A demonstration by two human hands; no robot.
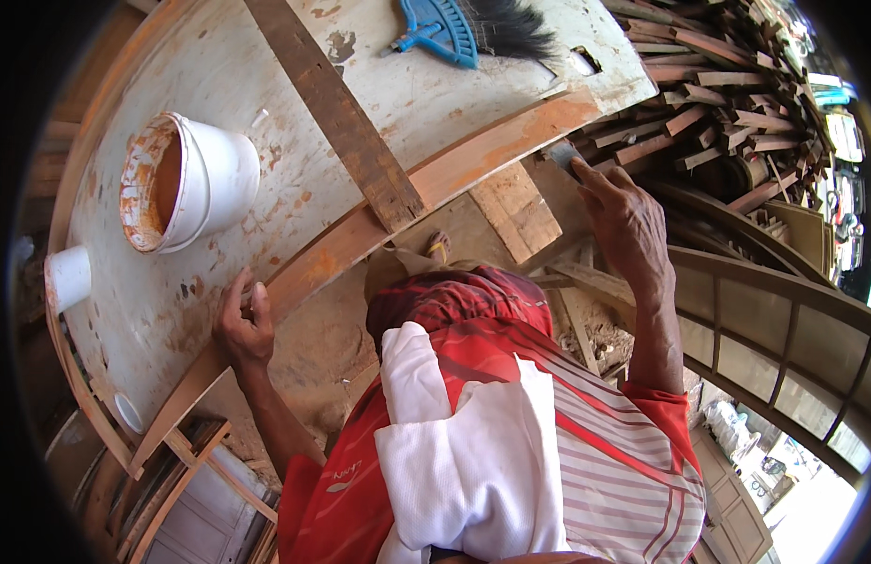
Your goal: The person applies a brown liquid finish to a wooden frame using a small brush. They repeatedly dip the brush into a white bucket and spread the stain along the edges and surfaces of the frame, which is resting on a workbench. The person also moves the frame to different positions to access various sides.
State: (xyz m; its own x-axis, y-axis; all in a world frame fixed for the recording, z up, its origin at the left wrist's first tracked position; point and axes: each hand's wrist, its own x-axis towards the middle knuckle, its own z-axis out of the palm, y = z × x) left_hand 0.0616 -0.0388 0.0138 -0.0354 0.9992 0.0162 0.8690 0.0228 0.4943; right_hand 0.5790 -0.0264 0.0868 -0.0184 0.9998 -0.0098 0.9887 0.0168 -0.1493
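My right hand [626,218] grips a small flat metal scraper [562,154] and presses its blade against the orange-stained edge of a long wooden board [492,146] that runs along the front of the worktable. My left hand [245,322] rests on the same board's edge further left, fingers curled over it and holding it down. The board's edge is smeared with orange-brown filler.
A white bucket [196,179] with orange paste stands on the stained white tabletop [426,89]. A dark plank [337,108] crosses the table. A blue brush [459,28] lies at the back. A white cup [71,277] sits far left. Wood offcuts [727,103] are piled at right.
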